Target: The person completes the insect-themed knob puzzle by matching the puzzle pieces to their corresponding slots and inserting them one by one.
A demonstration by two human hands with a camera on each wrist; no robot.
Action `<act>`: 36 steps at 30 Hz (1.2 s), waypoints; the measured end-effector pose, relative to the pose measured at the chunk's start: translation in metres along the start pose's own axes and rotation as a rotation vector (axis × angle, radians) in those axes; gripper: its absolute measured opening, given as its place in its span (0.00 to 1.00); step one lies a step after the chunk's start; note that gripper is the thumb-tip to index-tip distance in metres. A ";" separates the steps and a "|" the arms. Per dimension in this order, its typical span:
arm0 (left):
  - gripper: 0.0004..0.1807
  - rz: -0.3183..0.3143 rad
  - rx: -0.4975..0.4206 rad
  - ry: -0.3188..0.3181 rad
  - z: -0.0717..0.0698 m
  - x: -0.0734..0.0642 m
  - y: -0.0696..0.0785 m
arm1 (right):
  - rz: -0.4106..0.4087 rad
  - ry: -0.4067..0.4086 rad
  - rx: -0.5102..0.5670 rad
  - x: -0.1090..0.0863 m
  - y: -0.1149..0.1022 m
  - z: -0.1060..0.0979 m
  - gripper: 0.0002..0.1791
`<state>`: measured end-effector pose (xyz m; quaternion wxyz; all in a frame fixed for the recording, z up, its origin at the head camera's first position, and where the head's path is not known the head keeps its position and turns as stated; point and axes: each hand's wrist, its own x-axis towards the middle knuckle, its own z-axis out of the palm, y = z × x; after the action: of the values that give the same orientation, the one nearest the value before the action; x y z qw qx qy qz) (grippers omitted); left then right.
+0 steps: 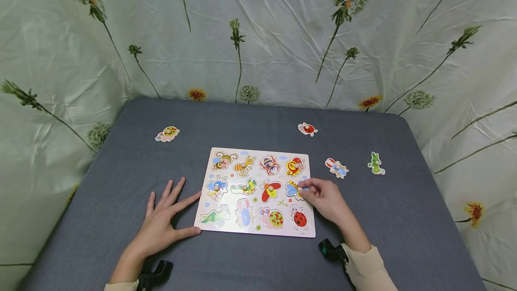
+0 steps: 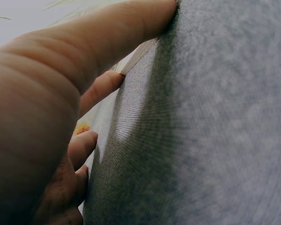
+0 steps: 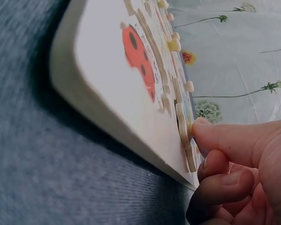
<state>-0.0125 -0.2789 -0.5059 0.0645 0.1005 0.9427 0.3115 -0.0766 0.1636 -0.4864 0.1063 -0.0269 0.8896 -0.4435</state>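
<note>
A wooden peg puzzle board with insect pictures lies flat on the table. My left hand rests with spread fingers at its left side, thumb and index fingertip touching the edge. With thumb and index finger, my right hand pinches the peg of a blue-winged, yellow-striped bee piece, at the right end of the middle row. The right wrist view shows this piece at its recess, slightly raised at one edge. Knobbed pieces sit in the upper two rows; the bottom row shows printed recesses, including a ladybug.
Loose pieces lie on the grey table: a snail at the back left, a ladybug piece behind the board, a blue-and-red beetle and a green grasshopper to the right. A flowered curtain hangs behind.
</note>
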 end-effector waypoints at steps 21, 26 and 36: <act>0.51 0.000 0.002 -0.005 0.000 0.000 -0.001 | 0.005 -0.017 -0.028 0.001 -0.001 0.001 0.06; 0.51 -0.003 0.001 -0.005 0.000 0.000 -0.001 | -0.017 -0.034 -0.017 0.001 0.001 -0.001 0.06; 0.51 -0.005 0.005 -0.006 0.000 0.000 0.000 | 0.014 -0.031 0.004 0.001 0.011 -0.024 0.12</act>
<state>-0.0129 -0.2785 -0.5062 0.0681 0.0992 0.9435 0.3088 -0.0820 0.1884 -0.4811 0.1231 -0.0272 0.8870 -0.4442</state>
